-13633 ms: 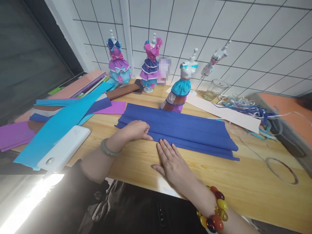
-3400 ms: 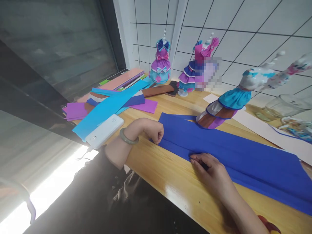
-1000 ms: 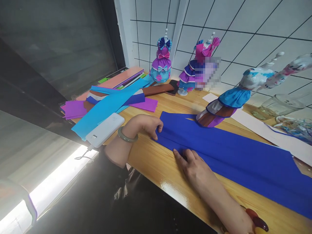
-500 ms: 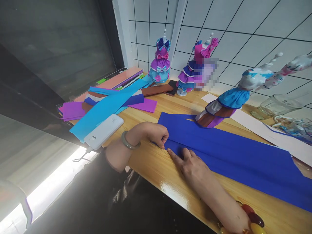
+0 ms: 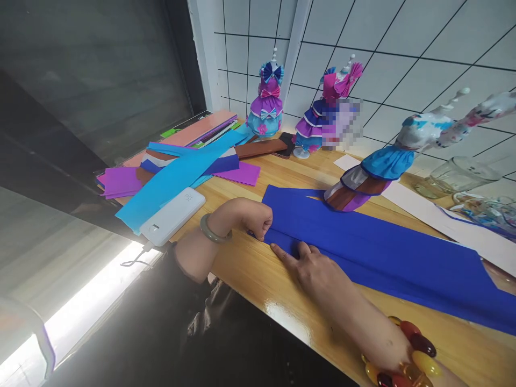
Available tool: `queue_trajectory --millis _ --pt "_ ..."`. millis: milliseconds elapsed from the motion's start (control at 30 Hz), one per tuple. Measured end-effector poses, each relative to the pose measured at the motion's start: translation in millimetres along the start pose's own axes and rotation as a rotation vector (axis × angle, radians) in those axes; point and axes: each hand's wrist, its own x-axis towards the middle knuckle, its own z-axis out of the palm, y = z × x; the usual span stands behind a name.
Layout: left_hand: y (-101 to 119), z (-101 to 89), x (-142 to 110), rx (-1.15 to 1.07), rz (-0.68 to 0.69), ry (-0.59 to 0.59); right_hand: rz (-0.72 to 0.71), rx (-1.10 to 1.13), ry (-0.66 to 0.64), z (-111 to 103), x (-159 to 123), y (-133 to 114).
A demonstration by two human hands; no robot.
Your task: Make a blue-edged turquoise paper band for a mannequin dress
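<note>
A long blue sheet of crepe paper [image 5: 363,242] lies across the table, with a narrow strip folded along its near edge. My left hand [image 5: 256,219], wearing a jade-like bangle [image 5: 213,231], is curled at the left end of this fold. Its thumb and fingers pinch the paper there. Close by on the right, my right hand [image 5: 312,266] rests on the folded edge. Its index finger is stretched out toward the left thumb, and the other fingers bend on the paper. A bracelet of large coloured beads [image 5: 415,349] circles that wrist.
Small dress forms in ruffled dresses stand at the back: one [image 5: 266,102] left, one [image 5: 318,118] central, one [image 5: 374,166] touching the blue sheet. Coloured paper strips [image 5: 173,172] and a white power bank [image 5: 173,217] lie left. A glass jar [image 5: 459,174] is at right.
Both hands have slid slightly left along the folded edge. At the far right, the sheet's near edge has shifted a little upward in view.
</note>
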Motion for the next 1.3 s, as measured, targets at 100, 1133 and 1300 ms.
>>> queue_trajectory --millis 100,1133,1300 --pt "-3.0 -1.1 -1.1 -0.01 -0.005 -0.003 -0.013 -0.03 -0.038 -5.7 3.3 0.7" --pt "-12.7 -4.8 -10.1 -0.035 -0.081 0.035 -0.234 -0.172 -0.139 3.6 30.7 12.7" --pt "-18.9 -3.3 -6.9 -0.089 -0.05 0.046 -0.239 -0.134 -0.106 -0.7 29.4 13.8"
